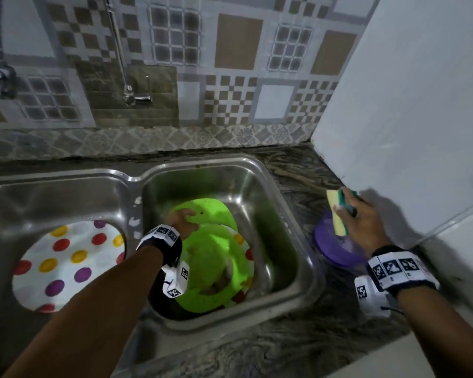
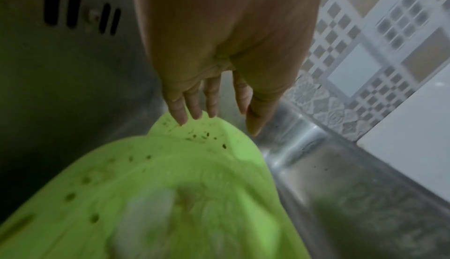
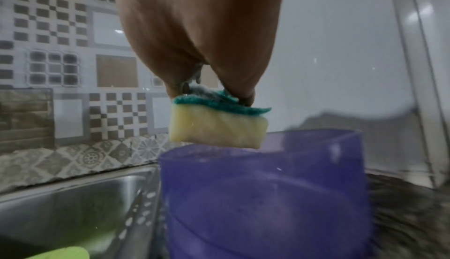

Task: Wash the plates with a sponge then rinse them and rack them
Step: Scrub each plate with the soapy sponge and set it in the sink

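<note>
Inside the stainless-steel sink basin [image 1: 271, 186], two soiled lime-green plastic plates [image 1: 213, 257] lie stacked over a white plate with coloured dots [image 1: 247, 253], only its rim showing. The left hand [image 1: 182, 222] reaches over them, fingers [image 2: 194, 105] straight and spread, tips at the upper green plate's edge. A second white polka-dot plate [image 1: 66, 264] lies on the steel drainboard. The right hand [image 1: 363, 222] pinches a yellow sponge with green scouring pad [image 1: 337, 214] above a translucent purple plastic tub [image 3: 265, 195] on the marbled bench [image 1: 298, 173].

Two green plates [image 1: 210, 257], two spotted plates [image 1: 66, 264], one sponge [image 1: 339, 214].
</note>
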Tool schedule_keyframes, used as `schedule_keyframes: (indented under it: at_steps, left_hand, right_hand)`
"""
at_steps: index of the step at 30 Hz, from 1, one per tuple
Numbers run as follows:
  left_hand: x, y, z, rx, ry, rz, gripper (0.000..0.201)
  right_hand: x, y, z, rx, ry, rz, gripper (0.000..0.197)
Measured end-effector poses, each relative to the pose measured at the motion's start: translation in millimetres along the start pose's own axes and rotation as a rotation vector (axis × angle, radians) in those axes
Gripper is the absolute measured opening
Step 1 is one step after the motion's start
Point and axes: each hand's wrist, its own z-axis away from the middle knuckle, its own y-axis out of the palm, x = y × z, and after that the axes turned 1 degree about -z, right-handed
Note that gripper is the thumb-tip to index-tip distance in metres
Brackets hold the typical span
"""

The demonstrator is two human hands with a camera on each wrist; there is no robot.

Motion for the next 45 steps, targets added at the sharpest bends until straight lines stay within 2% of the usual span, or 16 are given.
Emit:
schedule_keyframes:
  at_steps: [2, 6, 9, 12, 16, 20, 22, 25, 28, 31, 33, 38, 42, 45]
  left_hand:
    - [12.0, 10.4, -2.3, 0.033, -0.083, -0.056, 0.038]
    - [53.9, 20.0, -29.8, 0.083, -0.121, -0.121, 0.046]
    - [45.8, 17.6, -18.7, 0.050, -0.131, -0.218, 0.041]
    - [36.4, 14.8, -10.7, 0.014, -0.089, -0.283, 0.036]
    - [19.8, 9.6, -8.1, -0.065, 0.014, -0.228, 0.028]
    - [-2.2, 5.1, -5.4, -0.027, 0.155, -0.154, 0.040]
    - [-14.9, -0.2, -3.4, -0.042, 0.149, -0.095, 0.042]
    - [-29.8, -12.4, 4.1, -0.086, 0.180, -0.067, 0.029]
    - [-39.2, -23.4, 13.8, -0.108, 0.319, -0.014, 0.017]
    - [-47.2, -31.5, 22.5, -0.122, 0.440, 0.047, 0.030]
    - [-51.8, -36.1, 27.0, -0.129, 0.481, 0.064, 0.031]
    - [-56.8, -41.8, 34.6, -0.153, 0.500, 0.112, 0.035]
    - [-59.0, -43.2, 40.9, -0.180, 0.463, 0.141, 0.023]
    - [-58.1, -45.0, 44.8, -0.165, 0.456, 0.237, 0.030]
  right_hand:
    - [-13.7, -0.1, 3.9, 0.040, 0.028, 0.041, 0.049]
    - [-24.0, 4.5, 5.6, 0.135, 0.058, 0.157, 0.051]
    - [-24.2, 7.7, 3.2, 0.153, 0.065, 0.170, 0.052]
    - [-29.3, 8.5, 4.4, 0.203, 0.108, 0.192, 0.055]
    - [-34.6, 7.9, 6.3, 0.324, 0.157, 0.359, 0.055]
    - [-36.2, 10.8, -0.1, 0.434, 0.225, 0.481, 0.055]
    - [-37.3, 11.9, -1.6, 0.477, 0.258, 0.473, 0.058]
    - [-43.7, 13.6, -5.5, 0.500, 0.258, 0.454, 0.058]
    - [-34.2, 9.6, -1.8, 0.435, 0.251, 0.410, 0.052]
    - [-32.3, 5.0, 4.4, 0.267, 0.221, 0.230, 0.054]
    - [-29.4, 1.1, 8.9, 0.162, 0.167, 0.127, 0.049]
    - [-28.1, -0.6, 17.5, 0.013, 0.095, 0.027, 0.043]
    - [-17.9, -3.0, 21.3, -0.069, 0.084, -0.046, 0.046]
    - [1.3, -3.5, 18.2, -0.092, 0.042, -0.144, 0.046]
